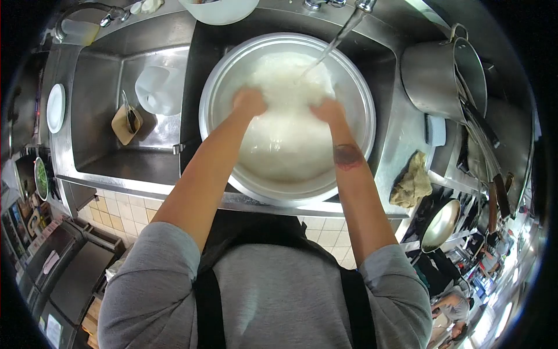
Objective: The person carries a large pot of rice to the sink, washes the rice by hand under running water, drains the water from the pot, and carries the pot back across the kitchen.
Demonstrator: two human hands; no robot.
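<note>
A large round metal bowl (369, 116) sits in the right-hand sink basin, holding cloudy white liquid (279, 151). Water runs into it from a faucet (365, 6) at the top. My left hand (250, 102) is at the left part of the liquid, its fingers hidden in the cloudy water. On the right side of the bowl, my right hand (328, 110) is likewise partly sunk, and its fingers are blurred and hidden. Whether either hand holds anything does not show.
The left basin (125, 157) holds a translucent plastic container (158, 90) and a tan square item (127, 124). Right of the bowl are a large pot (430, 78), a crumpled cloth (412, 181) and a sponge (435, 130). A white tub (221, 11) stands behind. Another person (453, 305) is at lower right.
</note>
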